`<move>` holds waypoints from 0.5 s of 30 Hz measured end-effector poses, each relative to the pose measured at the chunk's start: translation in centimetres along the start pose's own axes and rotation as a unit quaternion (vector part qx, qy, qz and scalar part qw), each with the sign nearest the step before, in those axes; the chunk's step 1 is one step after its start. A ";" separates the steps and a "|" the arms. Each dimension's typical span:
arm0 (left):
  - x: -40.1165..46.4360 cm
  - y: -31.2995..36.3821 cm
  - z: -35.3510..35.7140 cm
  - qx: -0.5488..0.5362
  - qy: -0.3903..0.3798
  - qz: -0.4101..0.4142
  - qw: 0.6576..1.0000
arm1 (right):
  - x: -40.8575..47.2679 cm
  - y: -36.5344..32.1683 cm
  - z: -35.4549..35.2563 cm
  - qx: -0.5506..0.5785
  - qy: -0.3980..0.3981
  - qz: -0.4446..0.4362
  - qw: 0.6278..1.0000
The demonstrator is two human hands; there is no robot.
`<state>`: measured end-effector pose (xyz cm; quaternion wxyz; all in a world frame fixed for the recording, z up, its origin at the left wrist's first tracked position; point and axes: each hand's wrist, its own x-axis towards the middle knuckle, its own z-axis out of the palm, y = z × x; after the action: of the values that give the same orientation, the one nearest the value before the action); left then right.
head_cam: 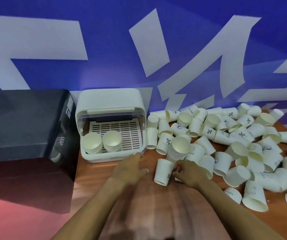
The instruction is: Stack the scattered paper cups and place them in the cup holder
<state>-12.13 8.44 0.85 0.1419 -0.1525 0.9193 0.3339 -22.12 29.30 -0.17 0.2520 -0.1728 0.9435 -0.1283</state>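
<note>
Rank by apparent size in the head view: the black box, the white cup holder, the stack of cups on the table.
1. black box
2. white cup holder
3. stack of cups on the table, clearly smallest though nearer the camera.
</note>
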 end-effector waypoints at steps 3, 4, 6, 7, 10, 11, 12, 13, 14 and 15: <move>1.0 1.3 2.3 -0.041 -0.003 -0.046 0.998 | 1.0 2.4 -0.2 -0.004 0.000 -0.009 1.000; 1.4 1.8 3.1 -0.034 -0.003 -0.064 0.997 | 1.3 3.2 -0.2 -0.007 -0.005 -0.017 1.000; 2.4 2.8 4.8 -0.013 -0.004 -0.099 0.995 | 1.8 4.7 -0.2 -0.024 -0.018 -0.041 0.999; 3.1 3.4 5.4 -0.007 -0.006 -0.113 0.994 | 2.1 5.3 -0.2 -0.031 -0.022 -0.055 0.998; 5.0 4.8 6.9 -0.011 -0.003 -0.143 0.990 | 3.0 7.0 0.1 -0.059 -0.039 -0.091 0.993; 5.6 5.2 7.4 -0.007 0.001 -0.148 0.989 | 3.3 7.5 0.3 -0.070 -0.045 -0.099 0.992; 6.1 5.5 8.0 0.000 0.003 -0.155 0.988 | 3.6 7.9 0.5 -0.079 -0.054 -0.106 0.990; 6.5 5.8 8.5 0.005 0.006 -0.160 0.987 | 3.9 8.3 0.6 -0.085 -0.063 -0.113 0.988; 6.7 6.0 9.1 0.007 0.010 -0.165 0.986 | 4.2 8.8 0.8 -0.088 -0.070 -0.119 0.986; 7.0 6.1 9.7 0.006 0.014 -0.169 0.986 | 4.4 9.1 0.9 -0.089 -0.077 -0.126 0.985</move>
<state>-19.26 18.00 -5.36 0.1839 -0.3095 0.8843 0.2972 -27.58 35.75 -5.83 0.2890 -0.3213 0.8997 -0.0612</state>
